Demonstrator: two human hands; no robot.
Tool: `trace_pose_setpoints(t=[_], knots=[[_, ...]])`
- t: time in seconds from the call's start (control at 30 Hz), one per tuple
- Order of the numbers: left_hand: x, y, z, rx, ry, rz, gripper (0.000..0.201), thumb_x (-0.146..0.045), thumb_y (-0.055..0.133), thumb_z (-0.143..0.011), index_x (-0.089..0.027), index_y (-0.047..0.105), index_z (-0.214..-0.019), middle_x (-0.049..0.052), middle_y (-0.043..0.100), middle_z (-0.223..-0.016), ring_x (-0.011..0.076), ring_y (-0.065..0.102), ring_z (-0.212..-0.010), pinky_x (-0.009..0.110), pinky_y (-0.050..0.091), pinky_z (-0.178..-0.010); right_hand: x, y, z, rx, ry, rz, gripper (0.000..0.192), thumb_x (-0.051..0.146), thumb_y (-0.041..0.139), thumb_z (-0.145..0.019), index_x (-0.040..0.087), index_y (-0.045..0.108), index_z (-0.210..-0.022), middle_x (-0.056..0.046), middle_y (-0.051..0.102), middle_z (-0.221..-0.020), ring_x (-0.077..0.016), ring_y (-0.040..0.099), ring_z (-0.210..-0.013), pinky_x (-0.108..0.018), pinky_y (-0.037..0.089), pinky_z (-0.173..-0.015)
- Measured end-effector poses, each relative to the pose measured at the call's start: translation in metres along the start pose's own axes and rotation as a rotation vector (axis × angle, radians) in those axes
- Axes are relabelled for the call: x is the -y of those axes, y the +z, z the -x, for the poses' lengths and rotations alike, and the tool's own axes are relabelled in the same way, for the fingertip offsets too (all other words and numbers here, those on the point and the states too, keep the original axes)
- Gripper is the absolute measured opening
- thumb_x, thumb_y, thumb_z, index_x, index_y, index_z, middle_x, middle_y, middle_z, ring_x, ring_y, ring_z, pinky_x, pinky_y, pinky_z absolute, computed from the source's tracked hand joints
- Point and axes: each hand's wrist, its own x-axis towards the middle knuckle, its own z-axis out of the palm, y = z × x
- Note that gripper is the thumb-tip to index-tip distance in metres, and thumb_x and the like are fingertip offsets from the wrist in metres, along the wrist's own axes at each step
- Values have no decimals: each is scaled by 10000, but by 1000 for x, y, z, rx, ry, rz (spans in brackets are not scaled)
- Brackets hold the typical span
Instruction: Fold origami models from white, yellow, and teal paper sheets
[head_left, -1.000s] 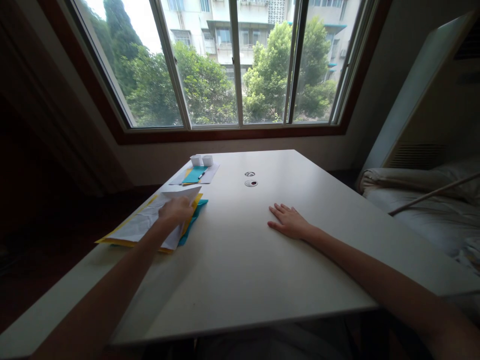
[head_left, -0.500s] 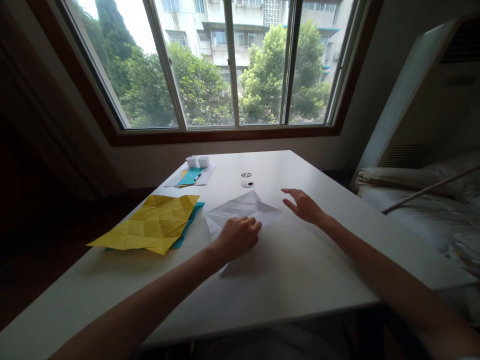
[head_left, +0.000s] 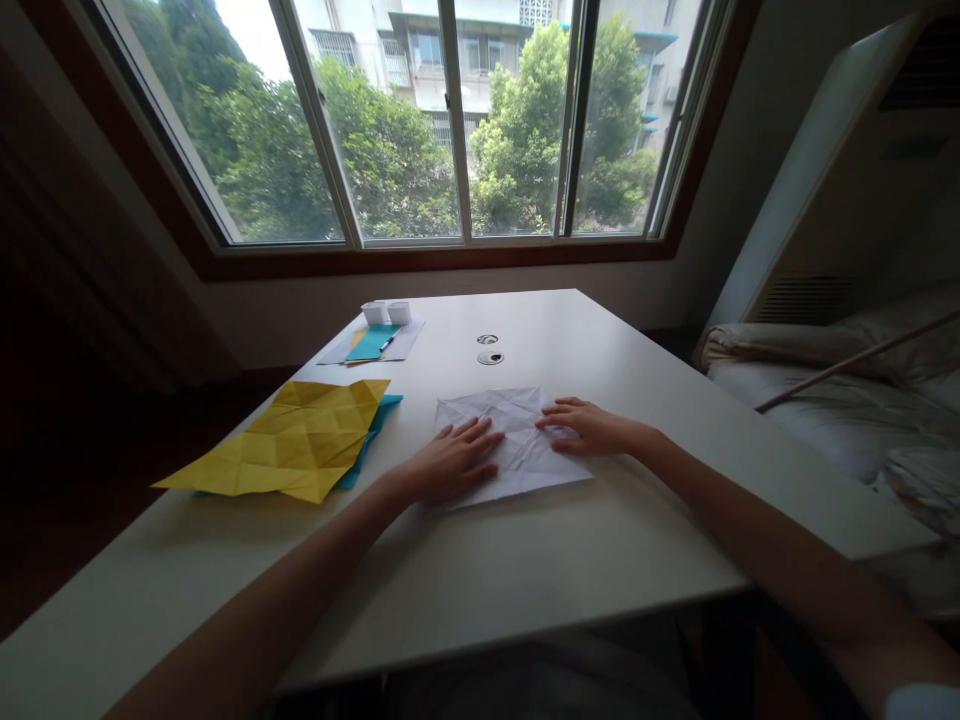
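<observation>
A creased sheet of white paper (head_left: 517, 478) lies spread on the white table in front of me. On its left part rests my left hand (head_left: 456, 460), open and flat with fingers apart. My right hand (head_left: 589, 427) is open too, its fingertips touching the paper's right side. Parts of the sheet are hidden under both hands. To the left of my left hand lies a creased yellow sheet of paper (head_left: 300, 435), with a blue sheet (head_left: 367, 450) partly showing beneath it.
At the table's far left stand two small white containers (head_left: 386, 313) by flat blue paper (head_left: 373, 343) with a pen (head_left: 389, 340). Two round discs (head_left: 490, 357) lie beyond the white paper. The table (head_left: 637, 540) ends close to me. Bedding (head_left: 795, 390) is on the right.
My left hand has opened from a closed grip and now lies flat. The white paper has turned and been laid flatter. My right hand has come down onto its right side.
</observation>
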Motion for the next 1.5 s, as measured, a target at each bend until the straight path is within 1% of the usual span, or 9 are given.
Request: trace_pose_setpoints(t=[0.1,0.23,0.5,0.63,0.8,0.93,1.2,1.33,1.5], knots=[[3,5,-2,18,-11,13,580,-578,233,-880,-332,201,-1404,53,145,-1493,276,114,-1363,496,140,-1056,-9,4,1,73,63,-53,544,515,462,-813,280,451,-1304,-49,396,-1394,-247,335,-1285,-401,252,-1062],[7,5,-4,20,-13,-11,554,-560,224,-888,-348,205,-1399,45,157,-1492,265,130,-1361,489,147,-1053,-13,4,0,78,73,-59,569,545,473,-797,270,463,-1295,-64,406,-1384,-254,340,-1276,-392,268,-1050],[36,-1,-1,-224,-403,-183,486,-466,312,-871,-181,521,-1206,144,510,-1261,292,482,-1131,414,354,-925,-25,4,-4,-60,0,-108,356,434,427,-864,199,667,-981,-93,623,-1080,-220,543,-1037,-358,395,-921],[38,2,-5,-277,-495,-163,511,-489,380,-824,-134,553,-1148,171,524,-1219,307,512,-1072,403,380,-890,-33,8,-3,-86,42,-58,388,458,517,-806,202,605,-1084,-99,589,-1124,-229,525,-1057,-357,399,-916],[38,5,-9,-348,-521,70,464,-439,471,-777,-153,568,-1130,137,534,-1228,289,490,-1112,388,373,-920,-45,15,-4,-95,287,96,721,616,537,-719,154,461,-1268,-160,472,-1281,-302,429,-1173,-401,352,-960],[38,2,-9,-465,-474,411,497,-381,542,-727,-170,518,-1176,95,618,-1073,240,578,-971,354,444,-833,-50,17,-6,-31,335,139,758,680,467,-722,155,462,-1270,-159,477,-1276,-311,434,-1163,-392,345,-959],[44,5,-11,-598,-367,758,602,-318,607,-662,-142,454,-1217,41,647,-841,194,613,-787,324,484,-698,-42,13,-6,-126,386,-4,623,558,623,-664,174,555,-1149,-117,566,-1178,-290,495,-1101,-404,368,-940],[47,4,-11,-557,-335,899,410,-374,649,-632,-129,603,-957,62,676,-872,209,618,-807,328,489,-719,-42,11,-7,-234,480,-271,393,408,681,-631,170,623,-937,-70,657,-997,-248,587,-957,-377,437,-848],[49,1,-11,-561,-379,888,291,-391,672,-604,-151,633,-764,46,690,-749,214,623,-736,318,487,-664,-42,5,-7,-347,319,-527,274,353,649,-657,139,628,-827,-59,684,-844,-201,628,-803,-329,485,-749]])
